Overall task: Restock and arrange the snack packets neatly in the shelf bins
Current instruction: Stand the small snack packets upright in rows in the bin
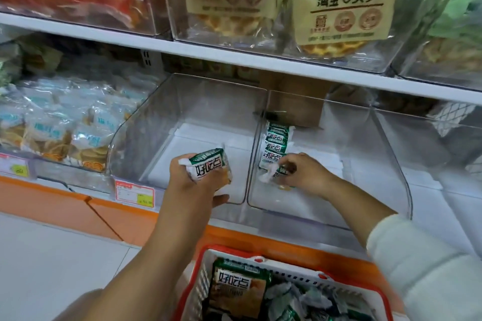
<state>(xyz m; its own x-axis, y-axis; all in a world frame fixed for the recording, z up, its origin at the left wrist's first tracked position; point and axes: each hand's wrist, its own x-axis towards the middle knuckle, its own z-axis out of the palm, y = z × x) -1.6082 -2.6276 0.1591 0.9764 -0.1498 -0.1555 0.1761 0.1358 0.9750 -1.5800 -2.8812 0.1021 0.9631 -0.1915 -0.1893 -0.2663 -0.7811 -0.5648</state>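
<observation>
Crinkly green-white packet (208, 165) in curled left hand (193, 185) fingers; second packet (268, 176) pinched by right hand (309, 173) fingers, clear plastic bin (287, 210).

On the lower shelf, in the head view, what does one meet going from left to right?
Blue-labelled packets → left hand holding a green packet → row of green packets → right hand pinching the row's front packet.

lower shelf (459, 206) — clear bins (146, 143) side by side | upper shelf (234, 56) — packet-filled bins (273, 43)
</observation>
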